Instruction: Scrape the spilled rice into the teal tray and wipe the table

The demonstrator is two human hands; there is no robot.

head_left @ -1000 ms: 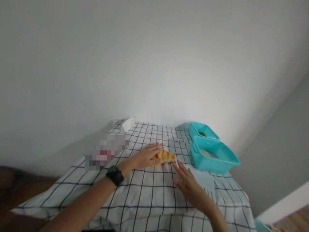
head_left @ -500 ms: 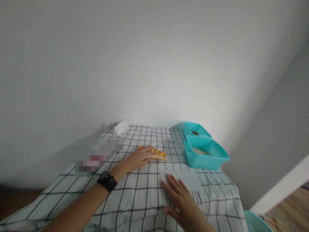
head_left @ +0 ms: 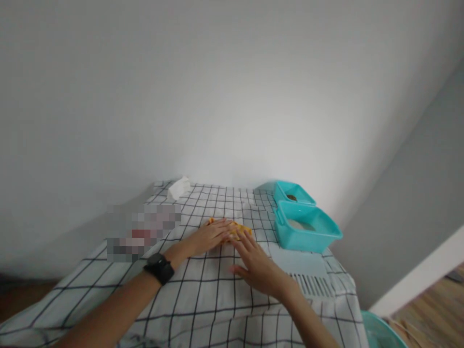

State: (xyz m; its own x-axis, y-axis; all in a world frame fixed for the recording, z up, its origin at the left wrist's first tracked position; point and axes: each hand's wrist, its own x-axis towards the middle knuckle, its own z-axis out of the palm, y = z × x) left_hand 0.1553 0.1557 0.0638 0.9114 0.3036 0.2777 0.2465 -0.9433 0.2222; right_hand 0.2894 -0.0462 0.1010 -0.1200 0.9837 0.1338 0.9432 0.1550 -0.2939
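My left hand [head_left: 208,236] lies flat, fingers stretched, on a small orange cloth [head_left: 237,228] on the black-checked white tablecloth [head_left: 203,295]. A black watch [head_left: 158,268] is on that wrist. My right hand [head_left: 257,265] is open, fingers apart, its fingertips reaching the near edge of the orange cloth. A pale folded cloth with striped ends [head_left: 308,271] lies just right of my right hand.
Two turquoise plastic tubs [head_left: 308,238] stand side by side at the table's right rear, each with something inside. A white crumpled tissue [head_left: 179,187] lies at the far edge by the wall. Another turquoise tub [head_left: 379,333] sits on the floor at lower right.
My right hand left the pale folded cloth and moved up and left to the orange cloth. My left hand stayed pressed on the orange cloth.
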